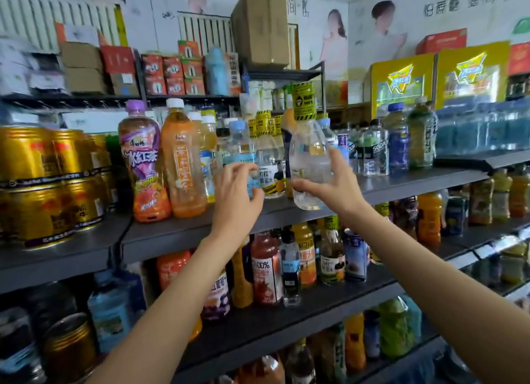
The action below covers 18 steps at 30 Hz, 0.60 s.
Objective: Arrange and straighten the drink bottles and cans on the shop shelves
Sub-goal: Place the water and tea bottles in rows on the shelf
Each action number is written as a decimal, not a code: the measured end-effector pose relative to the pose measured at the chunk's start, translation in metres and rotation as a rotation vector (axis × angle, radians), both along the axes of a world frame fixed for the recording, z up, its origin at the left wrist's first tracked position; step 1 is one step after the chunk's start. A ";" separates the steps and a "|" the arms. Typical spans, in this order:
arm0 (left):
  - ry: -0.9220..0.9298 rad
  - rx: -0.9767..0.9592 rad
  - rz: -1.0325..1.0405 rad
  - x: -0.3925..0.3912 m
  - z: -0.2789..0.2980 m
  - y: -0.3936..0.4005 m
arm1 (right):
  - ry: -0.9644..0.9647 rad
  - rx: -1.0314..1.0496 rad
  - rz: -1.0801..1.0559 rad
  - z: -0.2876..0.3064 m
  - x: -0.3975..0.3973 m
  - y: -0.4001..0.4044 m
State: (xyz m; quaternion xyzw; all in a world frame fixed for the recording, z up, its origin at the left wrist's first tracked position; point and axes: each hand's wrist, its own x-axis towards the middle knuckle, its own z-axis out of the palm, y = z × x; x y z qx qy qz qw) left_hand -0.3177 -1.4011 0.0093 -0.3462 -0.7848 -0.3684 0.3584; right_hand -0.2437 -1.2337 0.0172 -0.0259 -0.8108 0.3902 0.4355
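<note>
My right hand (pixel 332 184) grips a clear bottle with a yellow-and-black cap (pixel 308 154), held slightly above the front edge of the upper grey shelf (pixel 183 231). My left hand (pixel 236 191) curls its fingers round a clear bottle with a pale blue cap (pixel 241 148) standing on that shelf. Just behind stand more yellow-capped honey-water bottles (pixel 269 154). Left of my hands stand a purple-capped pink tea bottle (pixel 143 160) and an orange tea bottle (pixel 180 160).
Stacked gold cans (pixel 48 180) fill the shelf's left end. Soda-water and dark blue bottles (pixel 381 151) stand to the right. Lower shelves (pixel 286 317) carry juice bottles and cans. Cardboard boxes (pixel 258 28) and yellow cartons (pixel 401 82) sit on top.
</note>
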 end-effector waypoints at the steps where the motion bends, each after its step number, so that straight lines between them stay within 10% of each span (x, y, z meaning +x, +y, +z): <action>1: 0.014 0.000 0.001 0.001 0.000 0.006 | 0.017 -0.008 -0.006 -0.001 -0.005 0.007; 18: -0.346 0.144 0.226 -0.027 0.018 0.157 | -0.011 -0.022 -0.001 -0.014 -0.049 0.167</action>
